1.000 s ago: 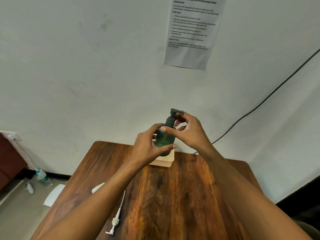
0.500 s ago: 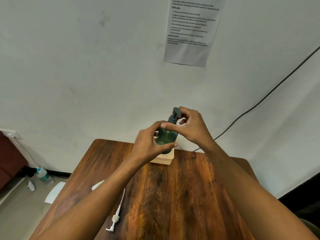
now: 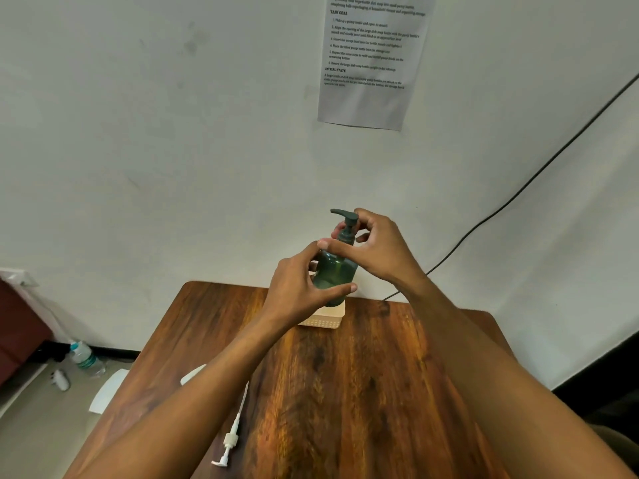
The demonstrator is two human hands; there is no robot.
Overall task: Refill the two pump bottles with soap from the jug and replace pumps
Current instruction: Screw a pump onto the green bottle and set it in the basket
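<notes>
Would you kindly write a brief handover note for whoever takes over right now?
Left hand grips the green bottle by its body, above the table. Right hand pinches the collar of the dark pump, which sits in the bottle's neck. White pump lies loose on the table, front left. Basket stands behind the bottle. Done: dark pump in place. Left: tighten it, then fit the white pump; second bottle and jug are out of view.

The pump bottle [image 3: 337,274] is held at frame centre, with the left hand [image 3: 297,292] gripping its body and the right hand [image 3: 377,250] gripping its neck. A basket [image 3: 325,318] sits on the surface [image 3: 363,375] just below the bottle in the frame, at the wall edge. A loose pump [image 3: 230,440] lies on the surface at lower left.
</notes>
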